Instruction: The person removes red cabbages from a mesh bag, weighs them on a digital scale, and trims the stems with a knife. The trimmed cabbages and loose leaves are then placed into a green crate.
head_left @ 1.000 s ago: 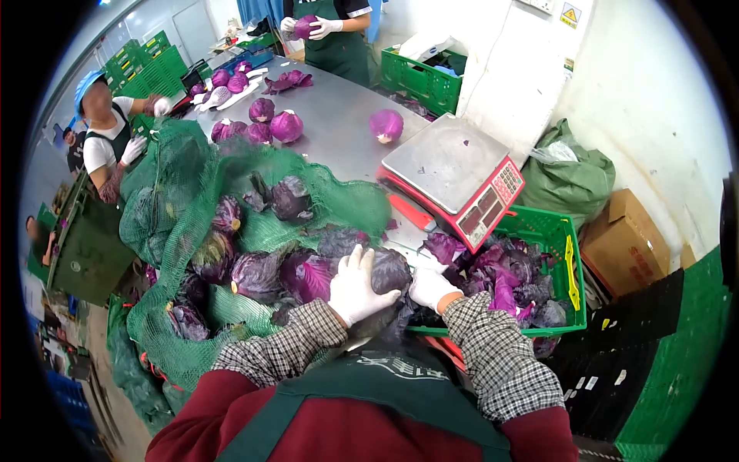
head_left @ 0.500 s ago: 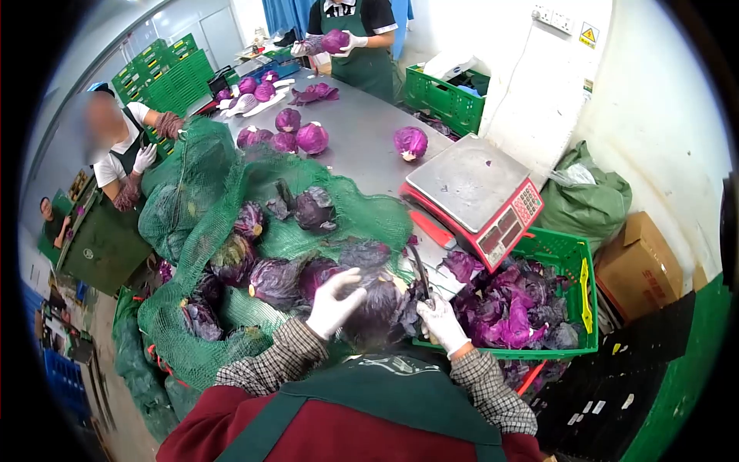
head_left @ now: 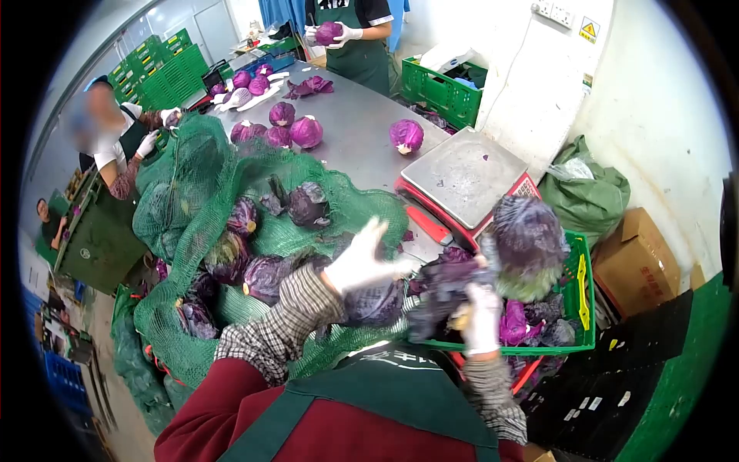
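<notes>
My left hand [head_left: 366,260], in a white glove, is open with fingers spread above a dark purple cabbage [head_left: 374,302] on the green net. My right hand [head_left: 483,317], also gloved and blurred, is closed at the near side of the green crate [head_left: 531,350]. A knife's handle seems to be in it, its blade lost in the blur. Dark loose cabbage leaves [head_left: 443,296] smear past its left side. Beyond it, a large rounded purple piece of cabbage [head_left: 530,246], pale green at its lower edge, overlaps the crate and the scale.
The green mesh net [head_left: 358,202] holds several cabbages at left. A red-edged scale [head_left: 466,177] stands right, beside a red-handled tool [head_left: 429,225]. Trimmed cabbages [head_left: 306,132] lie farther back. One co-worker [head_left: 350,38] holds a cabbage; another [head_left: 115,138] stands left by the net.
My right hand has swung right toward the crate, leaves blurring beside it. The large purple piece now appears over the crate. My left hand has moved up and right, fingers spreading.
</notes>
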